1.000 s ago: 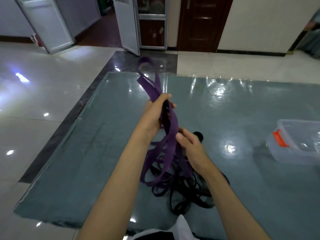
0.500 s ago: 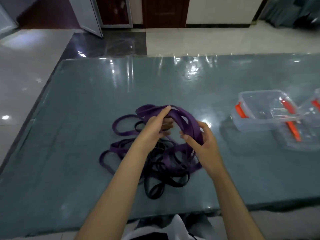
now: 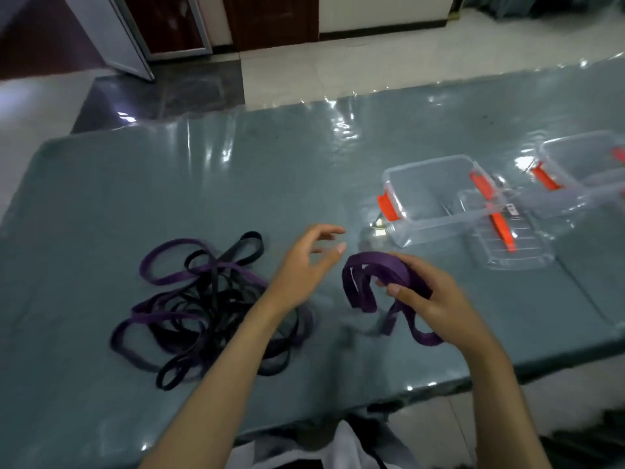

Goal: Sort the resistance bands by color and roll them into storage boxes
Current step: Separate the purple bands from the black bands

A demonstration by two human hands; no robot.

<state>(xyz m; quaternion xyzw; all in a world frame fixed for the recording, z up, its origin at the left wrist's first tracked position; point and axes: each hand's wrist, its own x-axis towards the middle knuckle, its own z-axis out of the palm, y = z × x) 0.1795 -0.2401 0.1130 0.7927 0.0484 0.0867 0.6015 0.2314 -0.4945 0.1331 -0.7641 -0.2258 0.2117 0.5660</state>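
Resistance bands barely started: right hand (image 3: 436,299) grips one folded purple band (image 3: 378,270), left hand (image 3: 306,265) spread, holding nothing; tangled pile (image 3: 203,306) unsorted, both boxes (image 3: 436,198) w/o bands.

Light: dim, cool; white glare streaks on the glossy table cover (image 3: 236,204).
Focus: soft throughout (left hand (image 3: 304,269) motion-blurred).
Edges: wide-angle bending.
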